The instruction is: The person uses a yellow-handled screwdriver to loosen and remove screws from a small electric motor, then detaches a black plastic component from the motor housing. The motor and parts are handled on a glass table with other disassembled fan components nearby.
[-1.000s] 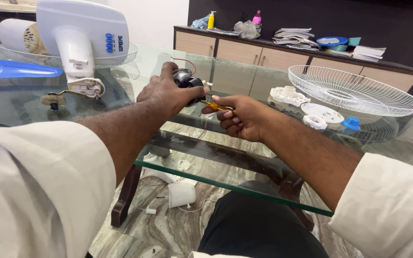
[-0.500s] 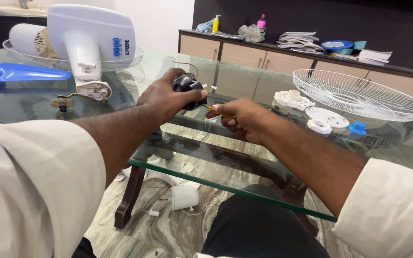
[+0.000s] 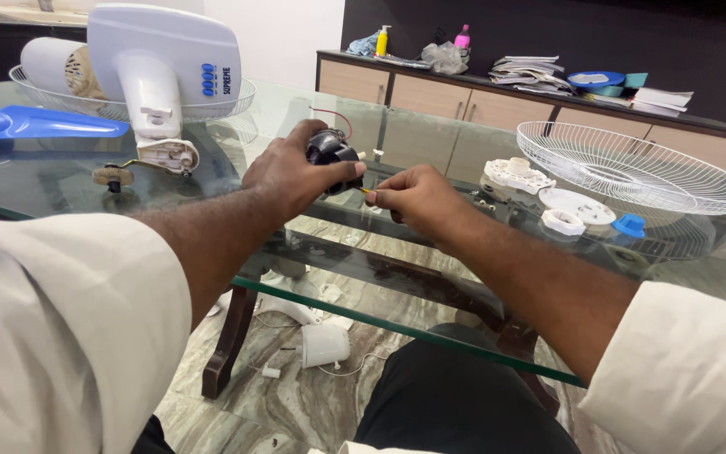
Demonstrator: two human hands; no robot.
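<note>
While left hand clamps motor steady above table, right hand fingers pinch screwdriver at it.

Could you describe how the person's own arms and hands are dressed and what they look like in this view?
Both arms wear loose, off-white sleeves pushed up toward the elbows, leaving the forearms bare. The left hand and right hand are bare too: no gloves, and no watch, bracelet or ring shows from this angle. The sleeve cloth is plain, with soft folds and no visible print or markings.
</note>
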